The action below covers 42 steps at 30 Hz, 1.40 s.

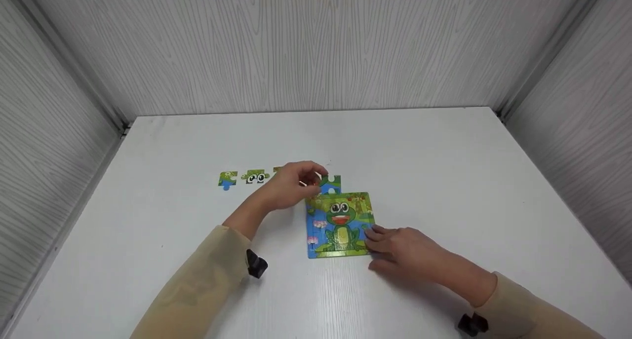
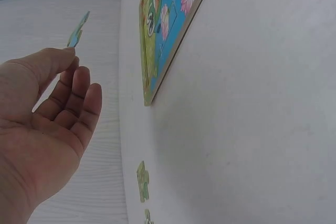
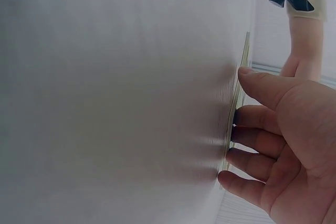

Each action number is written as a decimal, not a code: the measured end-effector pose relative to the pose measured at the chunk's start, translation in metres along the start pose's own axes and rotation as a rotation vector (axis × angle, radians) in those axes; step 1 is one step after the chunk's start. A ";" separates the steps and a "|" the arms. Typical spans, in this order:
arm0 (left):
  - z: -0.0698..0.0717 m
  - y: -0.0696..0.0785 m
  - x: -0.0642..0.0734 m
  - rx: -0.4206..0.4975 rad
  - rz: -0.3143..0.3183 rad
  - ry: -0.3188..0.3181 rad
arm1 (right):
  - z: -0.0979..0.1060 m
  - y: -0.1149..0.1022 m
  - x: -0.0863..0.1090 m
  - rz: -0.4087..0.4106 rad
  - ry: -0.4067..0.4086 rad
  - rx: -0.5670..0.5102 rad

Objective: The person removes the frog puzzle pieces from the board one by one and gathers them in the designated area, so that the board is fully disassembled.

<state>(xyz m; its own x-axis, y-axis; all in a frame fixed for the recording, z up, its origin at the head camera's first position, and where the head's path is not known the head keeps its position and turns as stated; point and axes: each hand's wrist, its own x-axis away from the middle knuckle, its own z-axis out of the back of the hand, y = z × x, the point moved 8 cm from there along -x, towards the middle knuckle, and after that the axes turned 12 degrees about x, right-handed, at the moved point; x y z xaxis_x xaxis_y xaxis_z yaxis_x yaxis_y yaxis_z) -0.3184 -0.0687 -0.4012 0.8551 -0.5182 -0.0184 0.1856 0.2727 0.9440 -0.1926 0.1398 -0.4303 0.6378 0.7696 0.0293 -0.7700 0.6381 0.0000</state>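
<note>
My left hand (image 1: 295, 185) pinches a green and blue jigsaw piece (image 1: 332, 184) between thumb and fingertips, just beyond the far edge of the frog puzzle board (image 1: 342, 226). In the left wrist view this jigsaw piece (image 2: 77, 32) stands nearly edge-on, raised off the table. The board lies flat and shows a green frog with big eyes, pink flowers and blue water. My right hand (image 1: 407, 252) rests its fingertips against the board's right edge, with the thumb lower down near the corner. In the right wrist view, its fingers (image 3: 257, 137) touch the thin board edge (image 3: 239, 93).
To the left of the board lie a green and blue jigsaw piece (image 1: 227, 179) and a jigsaw piece with two eyes (image 1: 256, 176). Another jigsaw piece (image 1: 277, 169) is partly hidden behind my left hand. Wood-grain panels (image 1: 316, 48) enclose the white table (image 1: 444, 181) at the back and sides.
</note>
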 end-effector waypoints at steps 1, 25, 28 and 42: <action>0.004 0.000 0.002 -0.001 0.004 0.008 | 0.001 0.000 0.000 0.004 0.010 0.006; 0.063 -0.018 0.046 -0.021 0.072 0.132 | -0.002 0.003 -0.001 -0.023 -0.004 -0.011; 0.066 -0.024 0.051 -0.021 0.090 0.134 | -0.002 0.001 0.000 -0.009 0.008 -0.011; 0.073 -0.045 0.062 -0.047 0.136 0.155 | -0.002 0.002 0.000 -0.031 0.001 -0.017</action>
<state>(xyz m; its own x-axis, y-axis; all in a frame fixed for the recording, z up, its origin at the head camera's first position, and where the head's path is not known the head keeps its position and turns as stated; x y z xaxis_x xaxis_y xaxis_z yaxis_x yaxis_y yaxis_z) -0.3095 -0.1723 -0.4205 0.9372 -0.3446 0.0540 0.0830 0.3707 0.9250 -0.1945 0.1410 -0.4319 0.6615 0.7494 0.0289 -0.7493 0.6620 -0.0157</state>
